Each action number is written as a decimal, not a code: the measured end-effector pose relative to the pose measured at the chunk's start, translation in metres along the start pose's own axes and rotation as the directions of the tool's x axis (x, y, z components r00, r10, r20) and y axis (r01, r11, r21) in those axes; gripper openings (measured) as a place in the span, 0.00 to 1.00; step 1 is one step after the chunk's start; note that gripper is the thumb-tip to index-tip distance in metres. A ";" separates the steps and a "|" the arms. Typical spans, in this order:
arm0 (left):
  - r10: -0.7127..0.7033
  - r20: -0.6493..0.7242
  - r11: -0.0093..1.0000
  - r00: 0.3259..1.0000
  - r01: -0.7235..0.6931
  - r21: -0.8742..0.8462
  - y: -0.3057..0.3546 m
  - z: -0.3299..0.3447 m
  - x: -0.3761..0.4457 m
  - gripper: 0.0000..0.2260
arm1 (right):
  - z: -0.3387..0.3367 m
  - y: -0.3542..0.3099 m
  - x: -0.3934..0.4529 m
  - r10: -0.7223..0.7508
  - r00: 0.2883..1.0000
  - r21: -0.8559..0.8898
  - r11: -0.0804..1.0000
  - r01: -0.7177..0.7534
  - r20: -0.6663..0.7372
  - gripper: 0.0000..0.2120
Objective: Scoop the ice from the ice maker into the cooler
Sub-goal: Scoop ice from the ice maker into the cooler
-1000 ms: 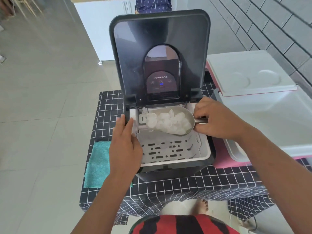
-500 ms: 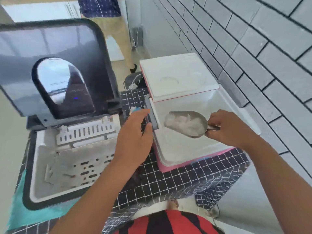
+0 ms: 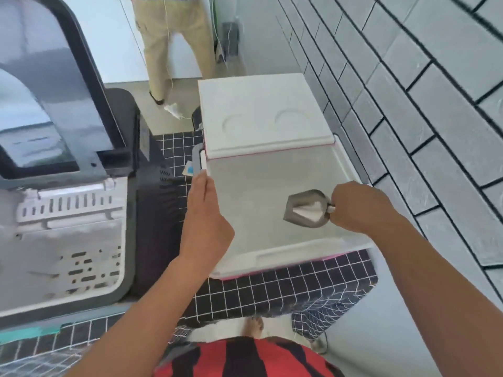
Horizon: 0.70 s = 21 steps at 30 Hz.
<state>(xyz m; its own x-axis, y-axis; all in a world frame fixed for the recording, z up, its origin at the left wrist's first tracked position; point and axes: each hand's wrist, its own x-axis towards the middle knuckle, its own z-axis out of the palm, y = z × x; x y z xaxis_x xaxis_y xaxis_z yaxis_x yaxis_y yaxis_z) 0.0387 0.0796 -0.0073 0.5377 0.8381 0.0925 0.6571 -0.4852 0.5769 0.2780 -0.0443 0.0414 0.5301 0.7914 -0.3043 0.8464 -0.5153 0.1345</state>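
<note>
Checked-cloth tabletop [image 3: 272,289] | ur R hand [image 3: 359,206] grips scoop [image 3: 306,209], tipped over open cooler [image 3: 294,257] | L hand [image 3: 205,213] flat, fingers straight, at cooler edge | ice maker [image 3: 68,240] basket looks empty; prob last dump

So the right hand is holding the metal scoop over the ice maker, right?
Not quite. The right hand does hold the metal scoop, but over the open cooler, not the ice maker. The head view shows it.

Cooler [image 3: 275,246] mouth: open above. Obstacles: raised cooler lid [image 3: 261,115] behind, tiled wall [image 3: 408,91] right, ice maker [image 3: 81,213] left.
</note>
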 end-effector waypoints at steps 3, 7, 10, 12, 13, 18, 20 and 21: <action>0.004 -0.016 0.995 1.000 -0.005 -0.095 -0.002 -0.003 0.000 0.32 | -0.018 0.001 -0.002 -0.060 0.998 0.123 0.990 0.063 -0.023 0.13; -0.056 -0.071 0.938 0.996 0.028 -0.347 -0.007 -0.043 -0.001 0.21 | -0.055 -0.021 -0.008 -0.189 0.963 0.280 0.930 0.238 -0.190 0.16; -0.045 -0.166 0.915 0.985 -0.026 -0.402 -0.021 -0.090 -0.014 0.20 | -0.078 -0.059 -0.010 -0.289 0.926 0.307 0.882 0.356 -0.244 0.14; -0.038 -0.256 0.933 0.966 -0.058 -0.356 -0.040 -0.122 -0.026 0.18 | -0.086 -0.093 -0.011 -0.358 0.905 0.303 0.858 0.416 -0.229 0.14; -0.045 -0.295 0.945 0.954 -0.055 -0.322 -0.053 -0.136 -0.032 0.17 | -0.090 -0.111 -0.013 -0.400 0.888 0.285 0.845 0.453 -0.225 0.15; -0.217 -0.392 0.976 0.894 0.213 -0.054 -0.142 -0.200 -0.067 0.19 | -0.118 -0.199 -0.035 -0.617 0.754 0.170 0.737 0.654 -0.228 0.15; -0.281 -0.344 0.951 0.896 0.308 0.026 -0.177 -0.217 -0.077 0.22 | -0.127 -0.229 -0.043 -0.679 0.698 0.064 0.705 0.706 -0.227 0.13; -0.310 -0.293 0.940 0.904 0.338 0.048 -0.192 -0.222 -0.080 0.24 | -0.131 -0.243 -0.047 -0.702 0.679 0.004 0.694 0.719 -0.216 0.10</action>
<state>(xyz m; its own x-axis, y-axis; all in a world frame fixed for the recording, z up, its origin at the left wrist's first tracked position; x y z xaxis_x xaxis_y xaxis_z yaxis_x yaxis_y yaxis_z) -0.2478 0.1609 0.0553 0.1275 0.9816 0.1424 0.8249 -0.1846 0.5343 0.0539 0.0874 0.1463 -0.2234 0.9699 -0.0973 0.9690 0.2102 -0.1294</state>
